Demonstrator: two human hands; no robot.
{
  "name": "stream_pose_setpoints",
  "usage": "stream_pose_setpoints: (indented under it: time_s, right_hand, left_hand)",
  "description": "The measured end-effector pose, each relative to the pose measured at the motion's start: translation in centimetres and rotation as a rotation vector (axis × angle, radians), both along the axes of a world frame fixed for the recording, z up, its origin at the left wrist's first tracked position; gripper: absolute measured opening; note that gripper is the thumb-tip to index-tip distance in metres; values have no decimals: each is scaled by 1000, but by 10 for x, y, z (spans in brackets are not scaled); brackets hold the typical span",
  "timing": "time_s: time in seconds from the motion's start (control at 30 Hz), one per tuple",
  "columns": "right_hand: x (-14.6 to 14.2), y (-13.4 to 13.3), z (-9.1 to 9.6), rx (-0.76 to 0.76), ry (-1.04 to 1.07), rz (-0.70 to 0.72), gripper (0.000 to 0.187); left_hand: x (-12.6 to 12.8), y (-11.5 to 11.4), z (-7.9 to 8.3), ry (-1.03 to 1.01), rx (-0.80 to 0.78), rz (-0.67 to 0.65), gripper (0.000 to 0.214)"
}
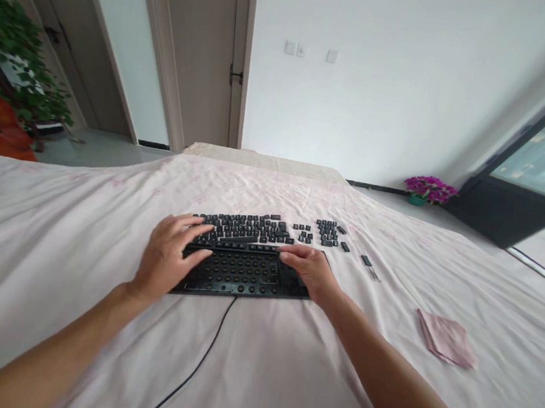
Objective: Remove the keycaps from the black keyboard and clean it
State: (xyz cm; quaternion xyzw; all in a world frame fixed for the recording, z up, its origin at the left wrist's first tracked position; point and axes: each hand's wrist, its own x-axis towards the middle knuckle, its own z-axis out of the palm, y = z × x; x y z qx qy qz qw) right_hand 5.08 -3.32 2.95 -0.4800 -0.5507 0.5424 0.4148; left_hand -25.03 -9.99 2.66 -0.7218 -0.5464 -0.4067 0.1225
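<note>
A black keyboard (231, 271) lies on the pink cloth, most of its keys off and the round sockets bare. Along its far edge a row of keycaps (239, 246) is in place. My left hand (168, 248) is over the keyboard's left end, fingers spread and thumb apart, with nothing visible in it. At the right part of the far key row, the thumb and fingers of my right hand (311, 270) are pinched together; whatever is between them is too small to make out. Loose black keycaps (246, 224) lie in groups just beyond the keyboard.
A keycap puller (368, 263) with wire ends lies right of the keyboard. Farther right is a folded pink cloth (448, 339). The keyboard's black cable (200, 365) runs toward me. Wrinkled pale pink bedding (119, 227) spreads all around.
</note>
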Motion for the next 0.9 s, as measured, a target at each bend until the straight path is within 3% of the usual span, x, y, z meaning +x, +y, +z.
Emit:
stream_pose_setpoints:
  time_s: [0.1,0.23,0.33,0.43,0.9]
  right_hand:
    - [43,33,-9,121,-284,-121,23]
    - [69,48,-21,207,-479,-61,18]
    - [68,47,-24,277,-554,-32,18]
    - [63,46,-25,306,-619,1,18]
    - [54,33,-19,643,-986,40,19]
  left_hand:
    - [-48,13,-16,-173,-121,186,41]
    - [-76,18,-38,-491,-343,247,51]
    - [-75,16,-46,-703,-420,204,57]
    - [-72,14,-46,-782,-433,182,60]
    - [-71,12,-43,-721,-477,245,52]
